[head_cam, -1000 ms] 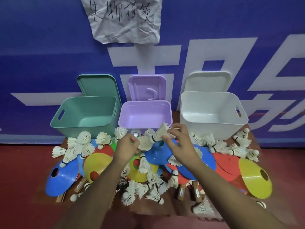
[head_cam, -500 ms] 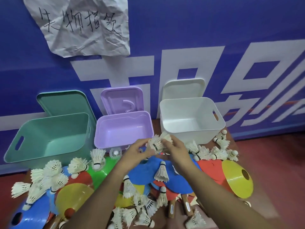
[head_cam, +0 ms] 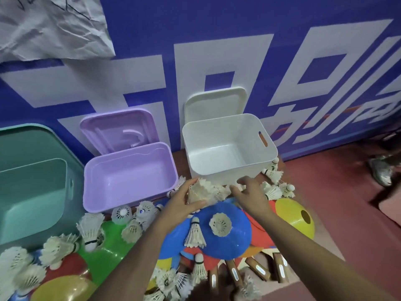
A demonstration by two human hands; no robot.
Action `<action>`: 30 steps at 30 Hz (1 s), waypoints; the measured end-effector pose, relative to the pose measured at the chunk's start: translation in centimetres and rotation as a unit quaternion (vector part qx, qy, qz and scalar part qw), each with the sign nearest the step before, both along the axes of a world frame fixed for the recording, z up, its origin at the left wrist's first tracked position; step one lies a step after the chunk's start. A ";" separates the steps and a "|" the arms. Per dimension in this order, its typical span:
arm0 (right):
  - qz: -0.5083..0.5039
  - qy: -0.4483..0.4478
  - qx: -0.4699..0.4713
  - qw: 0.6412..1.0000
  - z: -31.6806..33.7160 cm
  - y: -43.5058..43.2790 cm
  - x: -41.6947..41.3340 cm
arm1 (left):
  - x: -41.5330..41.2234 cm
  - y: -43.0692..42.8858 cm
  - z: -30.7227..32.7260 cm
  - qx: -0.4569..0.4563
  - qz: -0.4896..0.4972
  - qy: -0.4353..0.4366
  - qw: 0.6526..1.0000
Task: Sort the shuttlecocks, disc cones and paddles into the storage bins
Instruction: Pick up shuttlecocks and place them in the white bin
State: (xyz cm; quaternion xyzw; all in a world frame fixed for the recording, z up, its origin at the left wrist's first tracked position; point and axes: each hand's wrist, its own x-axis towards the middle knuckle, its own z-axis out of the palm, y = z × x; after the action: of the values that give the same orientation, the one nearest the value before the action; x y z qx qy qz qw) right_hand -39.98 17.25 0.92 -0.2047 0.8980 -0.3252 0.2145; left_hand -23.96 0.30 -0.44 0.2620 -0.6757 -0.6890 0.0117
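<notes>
The left hand (head_cam: 182,206) grips a bunch of shuttlecocks (head_cam: 204,192) just in front of the near left corner of the white bin (head_cam: 217,135). Its long axis tilts up and away, with the flared feather ends toward the bin and the corks hidden in the palm. The right hand (head_cam: 252,197) is just to the right, fingertips at the feathers; whether it pinches any cannot be told. Half a second ago both hands met on the bunch before the gap between the purple bin (head_cam: 130,200) and the white bin; they are now slightly apart. The bins are smooth, round-cornered plastic, open, with lids propped behind. A glossy blue disc cone (head_cam: 234,242) below the hands carries two loose shuttlecocks. Wooden paddle handles (head_cam: 234,273) protrude beneath it.
</notes>
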 end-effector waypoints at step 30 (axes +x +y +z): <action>0.232 -0.001 -0.214 0.949 4.1 1.1 -12.5 | -11.0 4.9 5.7 -0.164 0.095 -0.021 0.982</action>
State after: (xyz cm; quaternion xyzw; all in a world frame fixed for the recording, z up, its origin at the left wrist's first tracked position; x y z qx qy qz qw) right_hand -52.52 18.35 5.07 -0.4480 0.7349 -0.4512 0.2359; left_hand -34.93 5.22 5.22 0.3334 -0.7518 -0.5590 0.1058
